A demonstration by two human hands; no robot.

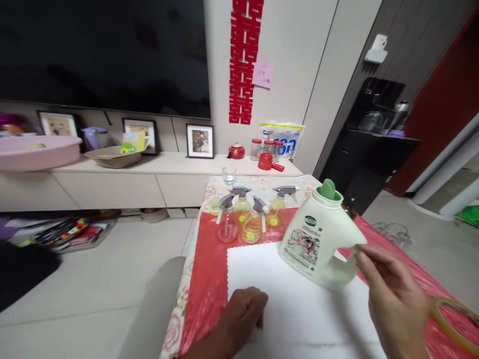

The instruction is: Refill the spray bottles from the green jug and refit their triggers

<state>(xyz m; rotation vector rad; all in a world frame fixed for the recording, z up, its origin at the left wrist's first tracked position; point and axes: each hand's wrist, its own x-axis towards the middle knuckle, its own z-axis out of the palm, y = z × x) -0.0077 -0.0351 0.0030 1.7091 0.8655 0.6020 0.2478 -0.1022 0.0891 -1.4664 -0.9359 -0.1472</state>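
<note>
right hand on tilted, rounded plastic jug

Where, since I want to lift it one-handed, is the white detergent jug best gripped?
Take the jug by its loop handle, coming from the right, where the right hand is. The jug leans with its green cap up and the handle facing that side; the wide smooth body offers a poorer grip.

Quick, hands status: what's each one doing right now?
Left hand: fingers curled shut, resting on the white sheet, holding nothing visible.
Right hand: fingers closed on the handle of the tilted detergent jug.
</note>
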